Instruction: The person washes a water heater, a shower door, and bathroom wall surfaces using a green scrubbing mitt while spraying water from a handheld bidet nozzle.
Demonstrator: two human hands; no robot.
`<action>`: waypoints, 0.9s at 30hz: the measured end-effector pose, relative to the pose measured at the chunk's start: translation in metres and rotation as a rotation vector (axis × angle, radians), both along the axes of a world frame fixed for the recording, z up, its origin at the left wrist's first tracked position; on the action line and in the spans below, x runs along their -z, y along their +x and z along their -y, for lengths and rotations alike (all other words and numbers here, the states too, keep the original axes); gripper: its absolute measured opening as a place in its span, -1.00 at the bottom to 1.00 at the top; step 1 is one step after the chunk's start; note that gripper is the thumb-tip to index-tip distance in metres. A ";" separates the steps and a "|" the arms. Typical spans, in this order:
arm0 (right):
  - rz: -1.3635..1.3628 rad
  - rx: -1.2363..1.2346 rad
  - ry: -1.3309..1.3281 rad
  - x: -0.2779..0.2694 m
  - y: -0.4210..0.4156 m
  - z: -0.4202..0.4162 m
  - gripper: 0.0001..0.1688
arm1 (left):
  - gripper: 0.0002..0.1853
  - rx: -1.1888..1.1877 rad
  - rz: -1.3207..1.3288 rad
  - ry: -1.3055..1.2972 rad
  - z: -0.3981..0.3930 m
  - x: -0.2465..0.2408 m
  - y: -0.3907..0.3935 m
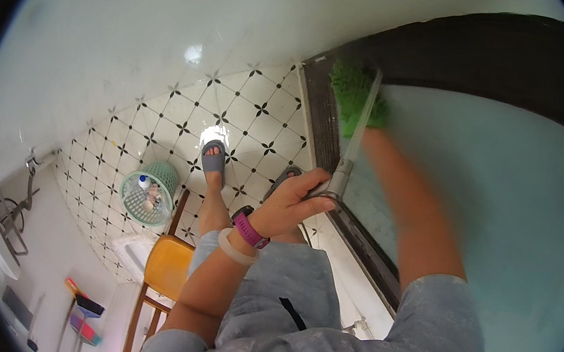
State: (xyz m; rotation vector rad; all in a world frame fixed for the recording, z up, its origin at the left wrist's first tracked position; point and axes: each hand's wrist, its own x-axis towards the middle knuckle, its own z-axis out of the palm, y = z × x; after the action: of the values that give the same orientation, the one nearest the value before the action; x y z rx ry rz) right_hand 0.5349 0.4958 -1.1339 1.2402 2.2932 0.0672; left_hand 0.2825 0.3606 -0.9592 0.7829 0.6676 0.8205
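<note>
My left hand grips the grey handle of a water sprayer. From its nozzle, a clear jet of water reaches up to the dark frame around a frosted glass panel. A shaggy green chenille mitt or cloth covers my right hand. It lies against the corner of the frame and the glass, partly behind the jet. The green pile hides the right fingers, and the right forearm is blurred.
A wooden chair stands at my left side, near a green plastic basket holding rubbish and a bottle. A squat toilet lies beyond the chair. Brushes and a dustpan are by the white wall. The patterned tile floor has shiny patches.
</note>
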 end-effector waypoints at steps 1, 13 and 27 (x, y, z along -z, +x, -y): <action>0.023 -0.002 -0.072 0.029 0.004 0.021 -0.32 | -0.67 -0.006 0.005 -0.041 0.007 0.019 -0.001; 0.020 -0.073 -0.087 0.131 -0.003 -0.015 -0.34 | -0.68 0.033 0.108 -0.145 0.047 0.163 0.012; 0.266 -0.065 -0.561 0.149 0.080 0.204 -0.36 | -0.68 0.119 0.280 -0.319 0.096 0.218 -0.004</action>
State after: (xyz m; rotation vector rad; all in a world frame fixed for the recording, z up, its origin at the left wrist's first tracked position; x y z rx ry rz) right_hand 0.6150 0.2921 -1.2826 0.8109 1.9309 -0.3445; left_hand 0.2781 0.2647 -1.1771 0.4047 0.4798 0.6781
